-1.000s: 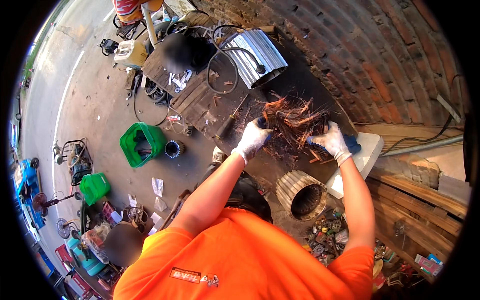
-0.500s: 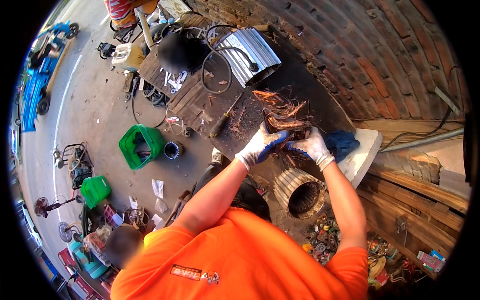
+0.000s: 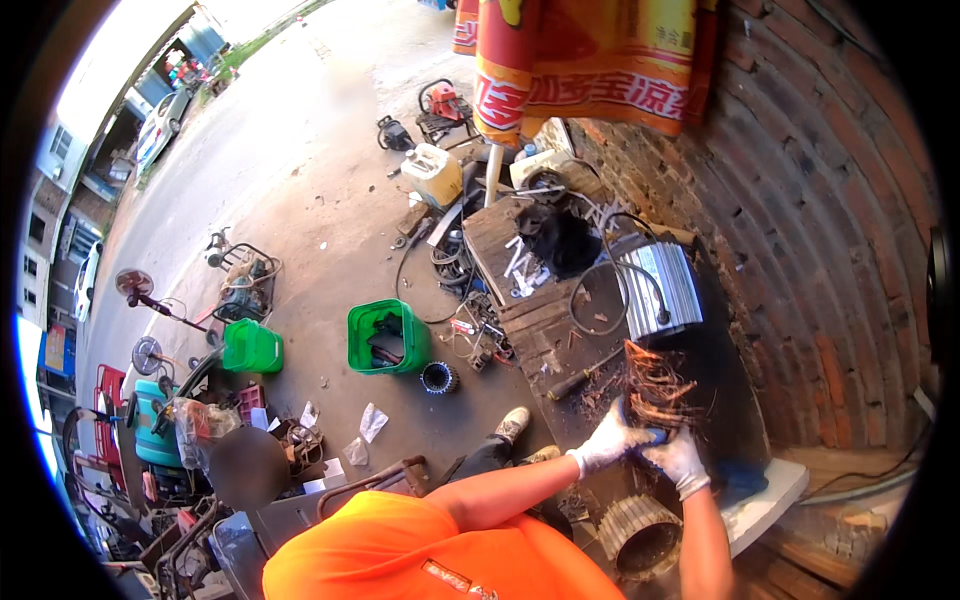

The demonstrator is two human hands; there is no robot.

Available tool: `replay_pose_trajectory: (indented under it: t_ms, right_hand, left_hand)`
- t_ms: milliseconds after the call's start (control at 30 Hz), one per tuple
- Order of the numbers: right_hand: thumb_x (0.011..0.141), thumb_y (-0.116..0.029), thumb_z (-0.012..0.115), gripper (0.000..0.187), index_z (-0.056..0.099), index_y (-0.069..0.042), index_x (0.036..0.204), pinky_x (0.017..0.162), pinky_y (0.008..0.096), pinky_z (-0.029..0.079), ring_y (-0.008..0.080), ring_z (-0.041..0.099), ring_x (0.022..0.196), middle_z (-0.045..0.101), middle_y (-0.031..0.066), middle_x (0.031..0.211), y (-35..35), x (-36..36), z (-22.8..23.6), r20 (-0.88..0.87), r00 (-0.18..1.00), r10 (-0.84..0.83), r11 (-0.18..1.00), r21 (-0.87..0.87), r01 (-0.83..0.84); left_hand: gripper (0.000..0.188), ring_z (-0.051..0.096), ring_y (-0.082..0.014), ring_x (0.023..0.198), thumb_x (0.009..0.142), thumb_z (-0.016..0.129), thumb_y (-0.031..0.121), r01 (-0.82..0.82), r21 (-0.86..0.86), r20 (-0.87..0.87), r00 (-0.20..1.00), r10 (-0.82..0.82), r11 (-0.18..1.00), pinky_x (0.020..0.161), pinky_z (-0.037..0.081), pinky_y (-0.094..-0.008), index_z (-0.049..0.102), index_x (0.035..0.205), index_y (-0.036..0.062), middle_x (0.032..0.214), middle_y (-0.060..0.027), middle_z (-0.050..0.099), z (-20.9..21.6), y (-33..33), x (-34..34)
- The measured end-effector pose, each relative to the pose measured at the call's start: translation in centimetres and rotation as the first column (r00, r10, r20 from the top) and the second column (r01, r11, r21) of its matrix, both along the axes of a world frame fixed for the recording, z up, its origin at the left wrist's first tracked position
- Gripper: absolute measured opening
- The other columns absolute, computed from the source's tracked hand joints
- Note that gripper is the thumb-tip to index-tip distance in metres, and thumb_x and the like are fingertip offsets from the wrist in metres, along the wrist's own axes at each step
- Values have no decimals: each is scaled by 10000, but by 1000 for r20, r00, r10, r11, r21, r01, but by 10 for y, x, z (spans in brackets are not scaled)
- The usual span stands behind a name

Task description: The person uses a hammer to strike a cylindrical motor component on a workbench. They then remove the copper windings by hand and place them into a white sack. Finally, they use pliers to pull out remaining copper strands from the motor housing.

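Note:
My left hand [image 3: 617, 440], in a white glove with blue palm, is closed around the lower end of a bundle of copper wire [image 3: 655, 388]. Close beside it, my right hand [image 3: 680, 462], gloved alike, grips the same end. Loose ends of the reddish strands fan out above the dark workbench [image 3: 705, 375]. Just below my hands stands a cream finned motor housing [image 3: 640, 535] with its round bore facing up. A screwdriver [image 3: 583, 378] lies left of the wire among dark scraps. Beyond the bundle rests a silver finned motor casing [image 3: 663, 290] with a black cable.
A brick wall [image 3: 830, 250] borders the bench on the right, near a pale slab [image 3: 770, 500]. On the ground to the left are a green bucket [image 3: 390, 338], a ringed metal part [image 3: 438, 377] and a smaller green bucket [image 3: 252, 347]. Red-and-yellow printed sheeting [image 3: 600, 80] hangs at the top.
The view has swung left and up, so the bench and my hands appear farther right and lower. Both hands still grip the copper wire and look closer together.

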State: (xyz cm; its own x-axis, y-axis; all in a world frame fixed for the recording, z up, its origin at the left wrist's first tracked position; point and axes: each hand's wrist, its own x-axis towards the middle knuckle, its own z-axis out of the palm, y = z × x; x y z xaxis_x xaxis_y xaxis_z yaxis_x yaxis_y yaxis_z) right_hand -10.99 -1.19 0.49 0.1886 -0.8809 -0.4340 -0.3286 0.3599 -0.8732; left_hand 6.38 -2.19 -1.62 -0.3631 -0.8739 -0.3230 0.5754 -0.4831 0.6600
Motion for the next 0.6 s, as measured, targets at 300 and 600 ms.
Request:
replay_pose_trajectory:
  t_ms: [300, 600]
  right_hand:
    - [625, -696, 744, 1071, 398, -89, 1437, 1142, 454, 263, 412, 307, 1371, 337, 224, 1493, -45, 18, 44, -680, 642, 353, 818, -108, -564]
    - [786, -355, 788, 604, 595, -29, 1256, 825, 294, 560, 217, 694, 903, 691, 162, 1099, -99, -47, 46, 186, 946, 265, 964, -50, -260]
  left_hand:
    - [541, 639, -234, 1000, 781, 641, -97, -127, -9, -2, 992, 127, 992, 880, 550, -384, 484, 1284, 24, 1159, -107, 632, -23, -12, 20]
    - [376, 653, -177, 865, 856, 631, 11, -199, 155, -119, 969, 218, 968, 761, 576, -346, 527, 1216, 40, 1019, -67, 641, -19, -10, 78]
